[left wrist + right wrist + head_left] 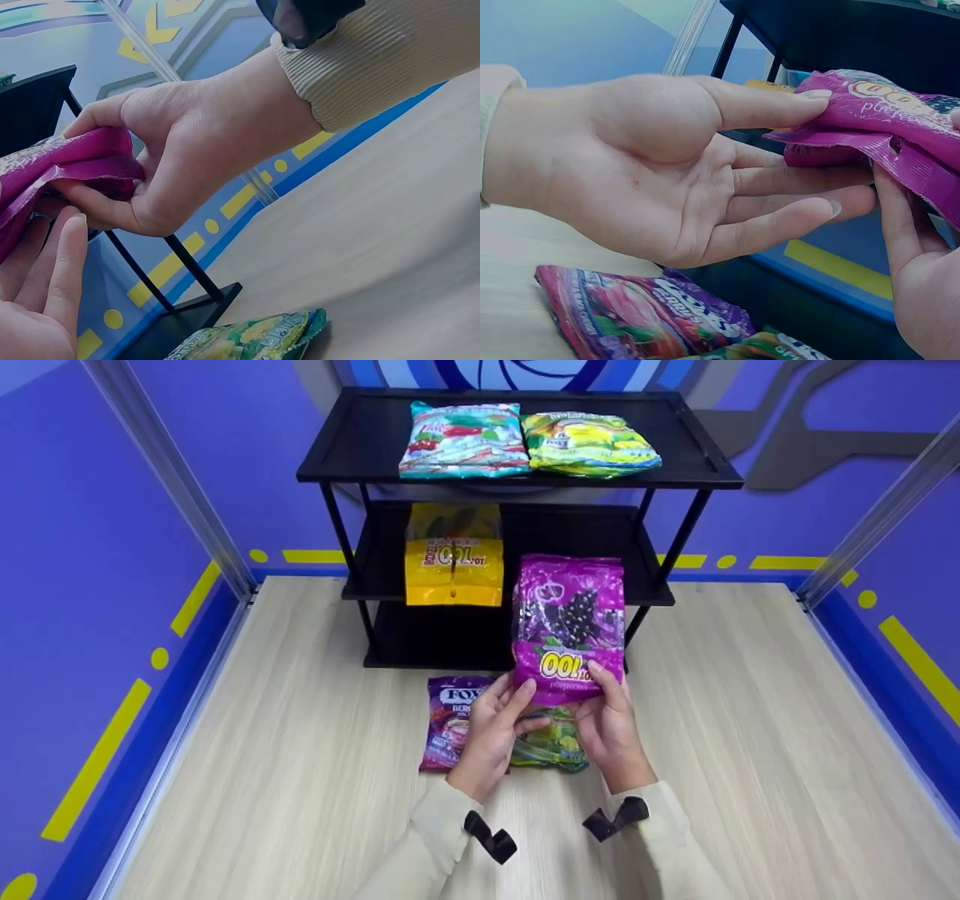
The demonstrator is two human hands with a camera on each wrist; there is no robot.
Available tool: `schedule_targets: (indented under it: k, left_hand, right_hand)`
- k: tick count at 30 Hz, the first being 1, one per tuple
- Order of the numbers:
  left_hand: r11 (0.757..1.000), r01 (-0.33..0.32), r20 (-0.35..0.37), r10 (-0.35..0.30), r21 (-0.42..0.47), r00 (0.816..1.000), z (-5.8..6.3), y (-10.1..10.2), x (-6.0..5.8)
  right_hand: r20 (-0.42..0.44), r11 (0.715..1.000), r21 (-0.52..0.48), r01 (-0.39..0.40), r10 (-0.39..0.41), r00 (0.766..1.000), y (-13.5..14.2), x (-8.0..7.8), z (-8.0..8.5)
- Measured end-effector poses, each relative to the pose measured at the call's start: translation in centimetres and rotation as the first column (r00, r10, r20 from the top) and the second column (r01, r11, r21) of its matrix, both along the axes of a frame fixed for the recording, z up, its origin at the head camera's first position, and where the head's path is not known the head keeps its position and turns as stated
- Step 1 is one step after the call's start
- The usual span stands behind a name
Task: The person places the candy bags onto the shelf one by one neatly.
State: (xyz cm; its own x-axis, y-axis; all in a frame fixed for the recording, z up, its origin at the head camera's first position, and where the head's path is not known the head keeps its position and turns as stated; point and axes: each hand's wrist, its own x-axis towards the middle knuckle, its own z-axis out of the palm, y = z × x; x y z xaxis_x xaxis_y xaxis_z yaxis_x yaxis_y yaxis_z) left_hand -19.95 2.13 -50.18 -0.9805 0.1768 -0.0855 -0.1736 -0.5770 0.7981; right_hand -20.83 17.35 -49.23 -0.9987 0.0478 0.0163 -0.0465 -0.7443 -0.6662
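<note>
A purple candy bag (571, 622) with dark berries pictured on it and its "100" lettering upside down is held at its near end by both hands. My left hand (487, 731) pinches the near left corner, thumb on top and other fingers stretched beneath. At the near right corner my right hand (611, 727) grips it, thumb over the lettering. The bag's far end overlaps the middle shelf (645, 589) in the head view. Its crimped near edge (911, 161) shows between the hands in the right wrist view.
A black three-tier rack (697, 472) stands ahead. Teal (465, 441) and yellow-green bags (592, 444) lie on top; a yellow bag (454, 559) is on the middle tier. Purple Fox's (442, 727) and green bags (555, 746) lie on the table below my hands.
</note>
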Motion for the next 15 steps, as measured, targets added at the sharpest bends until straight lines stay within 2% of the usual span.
schedule_targets:
  k: [7, 12, 15]
  left_hand:
    - [1.000, -0.031, 0.014, 0.030, 0.007, 0.999, 0.7, 0.7, -0.4]
    - [0.993, -0.115, 0.037, 0.114, 0.028, 0.993, 1.2, 1.6, -0.5]
    - [0.984, -0.167, 0.040, 0.164, 0.057, 0.986, 1.7, 2.2, -0.3]
  right_hand:
    - [0.018, 0.996, 0.077, 0.040, -0.042, 0.999, 0.5, -0.7, 1.1]
    - [0.041, 0.991, 0.112, 0.078, -0.083, 0.996, 0.8, -0.6, 1.7]
    - [0.025, 0.986, 0.153, 0.073, -0.078, 0.997, 0.8, 0.0, 1.6]
